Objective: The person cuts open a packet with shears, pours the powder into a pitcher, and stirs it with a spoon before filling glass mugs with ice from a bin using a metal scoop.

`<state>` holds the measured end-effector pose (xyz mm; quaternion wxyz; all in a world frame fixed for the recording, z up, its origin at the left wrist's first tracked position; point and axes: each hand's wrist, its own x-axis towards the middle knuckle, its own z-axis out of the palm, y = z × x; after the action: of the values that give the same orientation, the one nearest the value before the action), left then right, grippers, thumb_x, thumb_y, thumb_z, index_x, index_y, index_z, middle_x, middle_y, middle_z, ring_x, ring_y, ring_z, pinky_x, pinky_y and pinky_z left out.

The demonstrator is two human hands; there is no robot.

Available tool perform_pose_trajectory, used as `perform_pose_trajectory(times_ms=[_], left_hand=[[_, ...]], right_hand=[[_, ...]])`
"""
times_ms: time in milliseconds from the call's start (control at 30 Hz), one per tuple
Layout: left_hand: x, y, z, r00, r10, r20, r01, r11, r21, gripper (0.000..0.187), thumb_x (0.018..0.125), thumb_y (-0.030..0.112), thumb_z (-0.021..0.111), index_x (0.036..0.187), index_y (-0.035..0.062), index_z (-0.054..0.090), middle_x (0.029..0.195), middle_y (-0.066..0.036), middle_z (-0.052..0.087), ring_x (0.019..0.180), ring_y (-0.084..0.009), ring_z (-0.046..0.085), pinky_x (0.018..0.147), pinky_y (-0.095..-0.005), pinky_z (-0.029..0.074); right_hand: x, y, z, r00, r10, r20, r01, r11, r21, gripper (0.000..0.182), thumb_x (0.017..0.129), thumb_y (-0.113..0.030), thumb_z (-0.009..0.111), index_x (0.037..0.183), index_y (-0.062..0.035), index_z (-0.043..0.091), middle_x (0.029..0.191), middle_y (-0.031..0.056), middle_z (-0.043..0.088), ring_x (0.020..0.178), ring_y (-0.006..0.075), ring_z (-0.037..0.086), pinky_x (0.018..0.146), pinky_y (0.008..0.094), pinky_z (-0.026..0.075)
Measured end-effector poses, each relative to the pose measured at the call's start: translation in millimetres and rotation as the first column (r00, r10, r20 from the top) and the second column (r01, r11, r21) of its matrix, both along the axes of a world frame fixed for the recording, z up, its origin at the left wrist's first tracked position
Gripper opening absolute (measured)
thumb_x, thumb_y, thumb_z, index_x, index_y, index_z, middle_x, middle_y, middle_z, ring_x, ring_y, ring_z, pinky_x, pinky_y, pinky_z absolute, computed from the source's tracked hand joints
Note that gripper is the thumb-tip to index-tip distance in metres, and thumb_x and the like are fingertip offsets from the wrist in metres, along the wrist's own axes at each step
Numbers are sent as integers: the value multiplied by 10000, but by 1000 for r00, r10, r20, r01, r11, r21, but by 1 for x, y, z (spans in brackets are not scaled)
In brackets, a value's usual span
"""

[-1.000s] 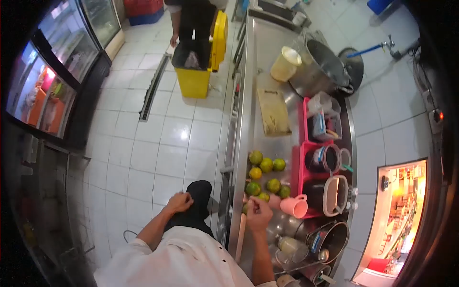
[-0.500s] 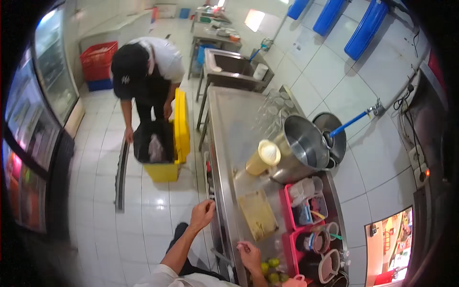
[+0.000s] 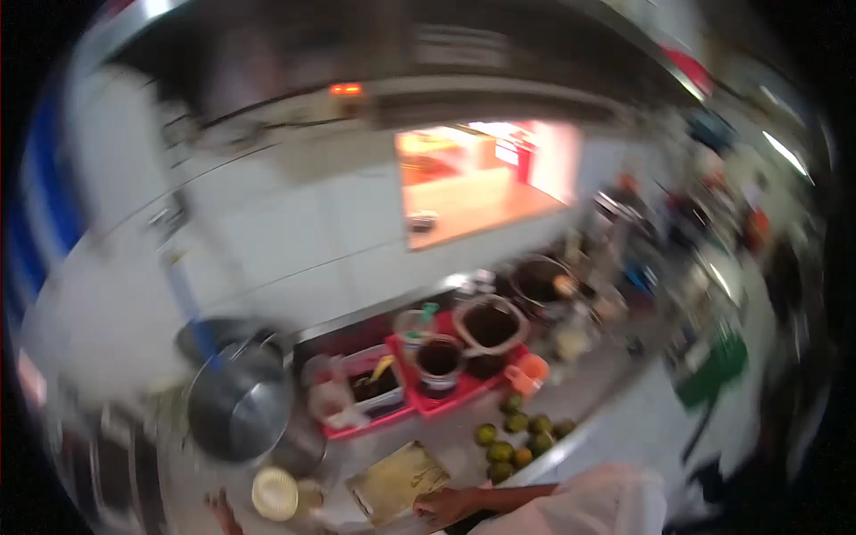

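Note:
My left hand [image 3: 221, 514] is at the bottom left, blurred, its fingers apart and nothing in them. It is nearest to the citrus juicer with a pale ribbed top [image 3: 275, 493], left of it. My right hand [image 3: 446, 506] is at the near right edge of a worn, stained cutting board [image 3: 392, 486], its fingers curled in; I cannot tell whether something is in them. Right of that hand lie several green citrus fruits [image 3: 501, 452], one more orange in tone. An orange-pink plastic jug or cup [image 3: 528, 373] stands behind the fruits.
Red trays [image 3: 464, 399] along the wall hold tubs, including one with dark contents [image 3: 440, 358]. A large steel pot [image 3: 239, 406] stands at left beneath a blue-handled tap [image 3: 193, 308]. Above is a lit wall opening [image 3: 486, 187]. The right side is smeared, with a green object [image 3: 713, 367].
My view has swung right to face the counter and wall, so the person and yellow bin are out of sight. My left hand has opened and is now beside the juicer.

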<state>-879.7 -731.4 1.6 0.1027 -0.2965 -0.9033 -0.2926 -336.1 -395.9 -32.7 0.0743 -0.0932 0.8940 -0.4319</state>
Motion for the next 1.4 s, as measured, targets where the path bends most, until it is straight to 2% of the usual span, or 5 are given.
perform_pose_trajectory(times_ms=[300,600,800,1067,1400], left_hand=[[-33,-144,-117,838,404,366,-474,872,121,599,1012,388,584,1429,-31,489,1339,-191,583,1192,-335,573,1032,-443,470],[-60,-97,-22,611,573,546,-792,449,414,788,840,289,807,1450,-59,449,1445,-260,536,1308,-345,555,1110,-426,441],[-117,-95,-29,838,189,512,-503,632,589,925,781,299,882,1453,-66,362,1459,-240,484,1382,-318,474,1163,-408,382],[-117,-77,16,750,338,568,-632,620,465,916,621,367,923,1296,-24,444,1247,-149,534,1176,-280,545,1056,-428,415],[-107,-90,10,788,391,476,-616,495,613,451,694,313,862,809,37,525,779,-90,562,752,-261,568,717,-393,465]], right_hand=[[17,4,36,894,-29,447,72,994,-80,334,1007,-315,620,1204,-47,648,1118,142,700,1012,239,689,905,374,532],[19,39,-1,713,268,648,411,590,-695,451,1086,-394,538,1413,-87,580,1294,81,656,1109,215,672,886,373,560],[21,78,30,531,3,847,189,974,-122,192,767,-12,734,943,-47,667,953,44,619,898,179,586,798,355,484],[-301,-65,447,859,185,477,-342,901,266,298,916,-265,784,1094,-31,727,954,62,736,838,164,692,744,304,549],[-601,-236,283,860,385,335,-487,424,764,536,842,-369,799,1221,-34,622,1206,204,646,1143,384,625,925,509,512]])
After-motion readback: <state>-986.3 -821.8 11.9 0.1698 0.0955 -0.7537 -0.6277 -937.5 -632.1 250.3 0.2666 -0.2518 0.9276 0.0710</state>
